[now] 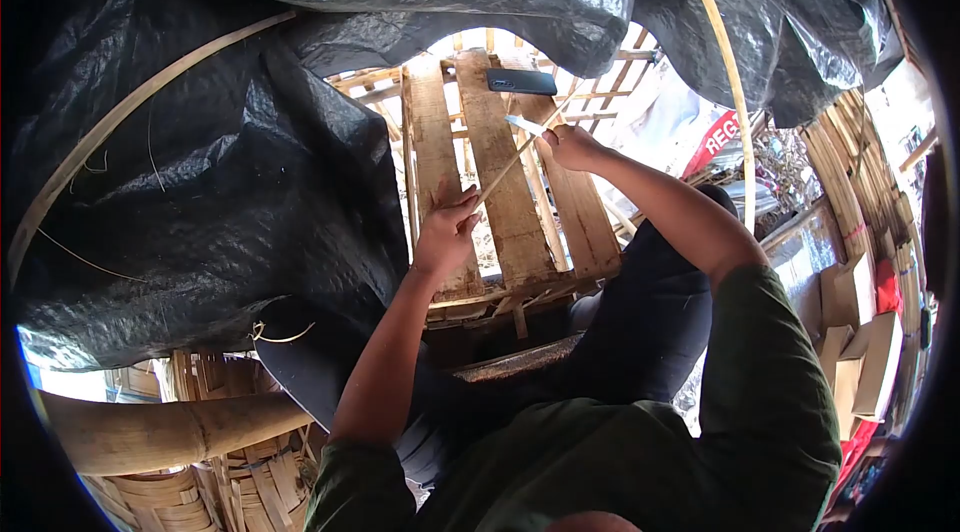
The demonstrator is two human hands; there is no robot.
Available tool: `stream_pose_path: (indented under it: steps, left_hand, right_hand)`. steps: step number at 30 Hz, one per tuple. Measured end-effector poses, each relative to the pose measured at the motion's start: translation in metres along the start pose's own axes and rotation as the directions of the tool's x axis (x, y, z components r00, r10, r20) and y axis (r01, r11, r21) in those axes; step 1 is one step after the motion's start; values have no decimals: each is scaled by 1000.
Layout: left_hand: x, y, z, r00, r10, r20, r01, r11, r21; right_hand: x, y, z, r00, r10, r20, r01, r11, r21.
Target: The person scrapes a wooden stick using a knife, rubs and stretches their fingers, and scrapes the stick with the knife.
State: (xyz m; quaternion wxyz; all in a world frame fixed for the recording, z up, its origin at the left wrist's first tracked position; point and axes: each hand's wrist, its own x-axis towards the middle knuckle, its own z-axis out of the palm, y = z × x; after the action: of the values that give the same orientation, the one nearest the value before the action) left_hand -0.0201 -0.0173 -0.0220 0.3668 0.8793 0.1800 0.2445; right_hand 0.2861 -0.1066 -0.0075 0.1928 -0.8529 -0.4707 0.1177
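Observation:
A thin bamboo strip (503,172) runs slantwise over the wooden planks (492,147). Its lower end is at my left hand (447,230), whose fingers are closed on it. Farther up, my right hand (573,146) is closed round a knife, and the pale blade (525,126) points left, against or very near the strip. The knife's handle is hidden in my fingers. Beyond my right hand, a dark phone (521,82) lies across the far part of the planks.
Black plastic sheeting (230,202) hangs at the left and overhead. Curved bamboo strips (722,42) cross it. A thick bamboo pole (180,430) lies at lower left, above woven baskets (165,500). Wood blocks (868,369) and bundled bamboo (850,172) stand at the right.

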Motion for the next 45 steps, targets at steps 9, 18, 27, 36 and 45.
stream_pose_path:
  steps: [9,18,27,36,45]
  left_hand:
    - [-1,15,-4,988,-152,1,151,988,34]
    - [-1,20,-9,983,-183,27,185,981,-54]
    - [2,14,-18,985,32,172,-68,975,211]
    - [0,24,-4,980,-156,127,140,982,131]
    - [16,9,-1,995,11,99,-51,910,411]
  right_hand:
    - [-14,-2,5,998,61,-7,-61,998,16]
    - [-41,-11,-14,972,179,154,-194,977,85]
    - [-54,-10,-31,986,56,158,-33,989,-144]
    - [-41,-29,-38,985,61,163,-36,988,-152]
    - [5,7,-20,1000,-6,11,5,992,126]
